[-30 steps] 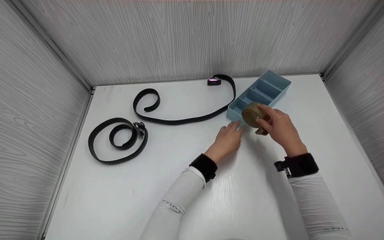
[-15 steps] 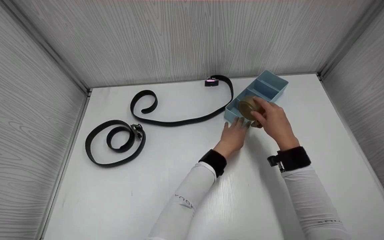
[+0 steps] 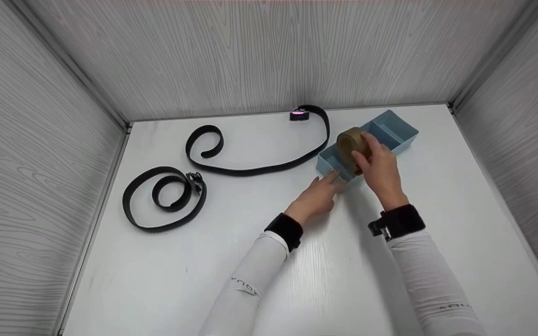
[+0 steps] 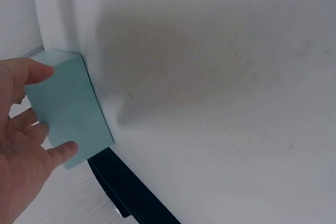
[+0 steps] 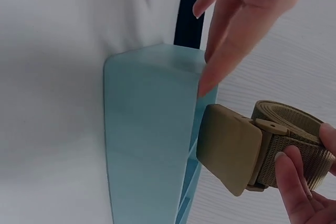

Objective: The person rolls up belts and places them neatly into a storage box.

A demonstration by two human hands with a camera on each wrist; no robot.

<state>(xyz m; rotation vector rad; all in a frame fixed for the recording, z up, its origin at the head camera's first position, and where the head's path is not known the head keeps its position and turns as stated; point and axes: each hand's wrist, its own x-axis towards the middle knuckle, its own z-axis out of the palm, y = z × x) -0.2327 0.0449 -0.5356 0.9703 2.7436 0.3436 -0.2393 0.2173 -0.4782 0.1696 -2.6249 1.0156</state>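
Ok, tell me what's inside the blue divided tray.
The far compartment of the blue tray shows bare. The right hand holds a rolled tan belt over the middle, covering those compartments; the left hand touches the near end.

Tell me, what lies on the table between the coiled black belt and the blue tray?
In the head view, the long black belt lies between the coiled black belt and the blue divided tray; its far end curves past the tray's corner.
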